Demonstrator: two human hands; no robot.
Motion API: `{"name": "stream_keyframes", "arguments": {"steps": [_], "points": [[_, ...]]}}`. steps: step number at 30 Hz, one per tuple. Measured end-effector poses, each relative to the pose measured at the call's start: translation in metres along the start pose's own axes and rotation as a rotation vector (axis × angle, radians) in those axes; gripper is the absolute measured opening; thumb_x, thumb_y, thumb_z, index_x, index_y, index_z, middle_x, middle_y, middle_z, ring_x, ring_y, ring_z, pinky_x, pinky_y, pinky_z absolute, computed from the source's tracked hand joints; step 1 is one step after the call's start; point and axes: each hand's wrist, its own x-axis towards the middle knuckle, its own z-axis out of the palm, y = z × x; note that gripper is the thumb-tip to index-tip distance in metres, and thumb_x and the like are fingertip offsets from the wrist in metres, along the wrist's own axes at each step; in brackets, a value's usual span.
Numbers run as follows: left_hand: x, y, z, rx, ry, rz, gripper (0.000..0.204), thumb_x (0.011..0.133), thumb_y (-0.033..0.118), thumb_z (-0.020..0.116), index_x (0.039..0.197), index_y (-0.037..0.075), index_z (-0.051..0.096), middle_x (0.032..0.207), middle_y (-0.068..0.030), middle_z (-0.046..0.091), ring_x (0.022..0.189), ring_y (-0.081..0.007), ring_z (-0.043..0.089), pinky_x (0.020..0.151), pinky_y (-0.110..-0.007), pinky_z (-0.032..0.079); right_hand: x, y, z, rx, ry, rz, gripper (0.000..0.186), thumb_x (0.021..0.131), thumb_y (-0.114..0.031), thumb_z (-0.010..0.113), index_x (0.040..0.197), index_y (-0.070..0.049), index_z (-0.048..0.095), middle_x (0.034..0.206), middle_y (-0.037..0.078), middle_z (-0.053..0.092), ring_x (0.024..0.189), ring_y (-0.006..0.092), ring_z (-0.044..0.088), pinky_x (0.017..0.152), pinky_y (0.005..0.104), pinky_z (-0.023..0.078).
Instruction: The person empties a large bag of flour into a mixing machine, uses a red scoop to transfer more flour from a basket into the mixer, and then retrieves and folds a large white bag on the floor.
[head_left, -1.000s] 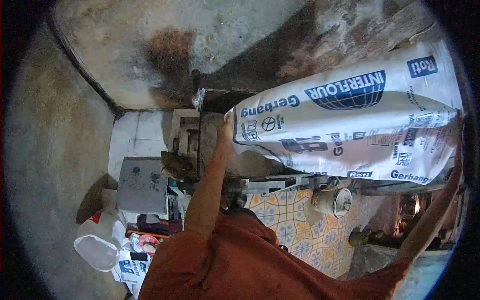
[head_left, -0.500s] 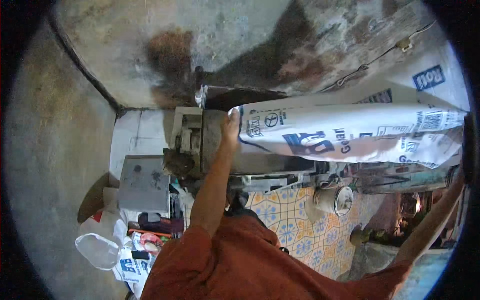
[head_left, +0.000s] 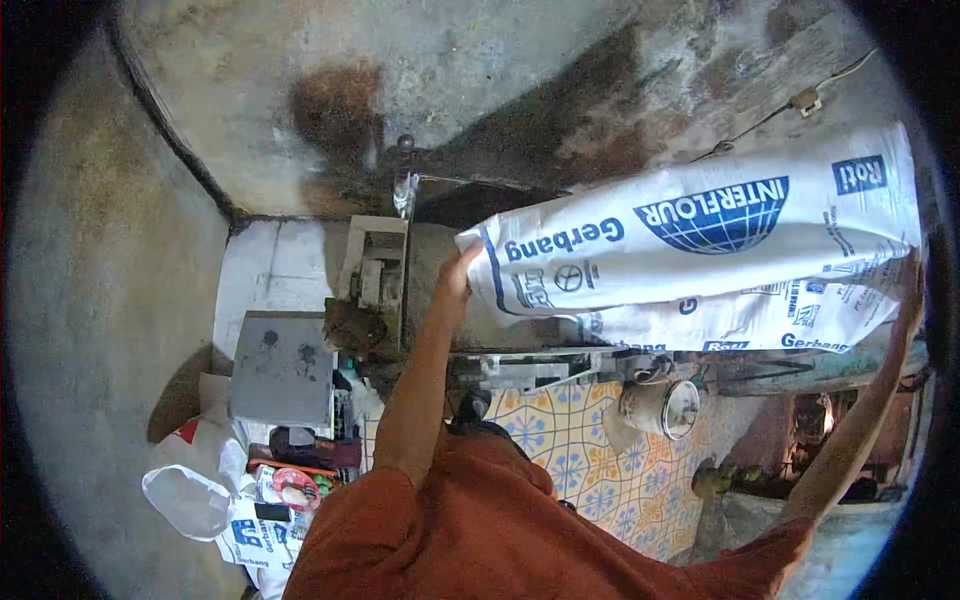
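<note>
A large white plastic sack (head_left: 700, 240) with blue printing stretches sideways over a dark metal tray (head_left: 436, 300) set along the wall. My left hand (head_left: 458, 268) is closed on the sack's left corner. My right hand (head_left: 906, 270) grips its far right end at the rim of the picture, its fingers partly hidden. The sack sags in loose folds along its lower edge, and it covers much of the tray.
Around are a grey metal box (head_left: 282, 368), printed sacks and mixed items (head_left: 270, 530) at lower left, a white bucket (head_left: 660, 408) on patterned tiles (head_left: 590, 470), dark machinery (head_left: 820, 445) at right, and a concrete wall (head_left: 480, 80) with a cord and socket (head_left: 805, 102).
The sack folded narrower half a second ago, and now its printed face is spread out again. My left hand has moved slightly down, and the sack's right end has shifted.
</note>
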Motion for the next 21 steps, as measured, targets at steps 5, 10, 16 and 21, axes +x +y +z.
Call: {"name": "stream_keyframes", "arguments": {"steps": [5, 10, 16, 21], "points": [[0.004, 0.031, 0.064, 0.071, 0.262, -0.068, 0.044, 0.092, 0.042, 0.053, 0.109, 0.002, 0.062, 0.094, -0.009, 0.067, 0.078, -0.0192, 0.065, 0.07, -0.035, 0.052, -0.009, 0.008, -0.011, -0.026, -0.012, 0.034, 0.04, 0.095, -0.029, 0.047, 0.124, -0.001, 0.052, 0.117, 0.011, 0.057, 0.105, 0.0232, 0.054, 0.09, 0.0356, 0.043], [0.036, 0.014, 0.056, -0.176, 0.051, 0.051, 0.039, 0.093, 0.037, 0.055, 0.105, 0.001, 0.061, 0.091, -0.0094, 0.066, 0.075, -0.0186, 0.064, 0.066, -0.033, 0.053, -0.012, -0.005, -0.022, 0.008, 0.018, 0.059, 0.041, 0.095, -0.03, 0.047, 0.125, -0.001, 0.051, 0.118, 0.012, 0.056, 0.106, 0.0233, 0.053, 0.09, 0.0358, 0.043], [0.044, -0.021, 0.002, 0.197, 0.03, 0.27, 0.049, 0.093, 0.045, 0.049, 0.105, -0.002, 0.057, 0.093, -0.0074, 0.061, 0.086, -0.0195, 0.058, 0.076, -0.038, 0.048, 0.006, -0.017, -0.005, 0.003, 0.022, 0.019, 0.042, 0.095, -0.03, 0.047, 0.126, -0.002, 0.051, 0.119, 0.012, 0.056, 0.107, 0.0235, 0.053, 0.09, 0.0361, 0.043], [0.049, 0.028, 0.013, 0.194, 0.04, 0.157, 0.051, 0.097, 0.042, 0.042, 0.119, -0.003, 0.052, 0.112, -0.0143, 0.06, 0.102, -0.0245, 0.059, 0.085, -0.037, 0.048, -0.004, -0.012, -0.031, -0.007, 0.022, 0.071, 0.042, 0.095, -0.031, 0.047, 0.126, -0.002, 0.05, 0.119, 0.012, 0.055, 0.107, 0.0237, 0.053, 0.09, 0.0364, 0.043]]}}
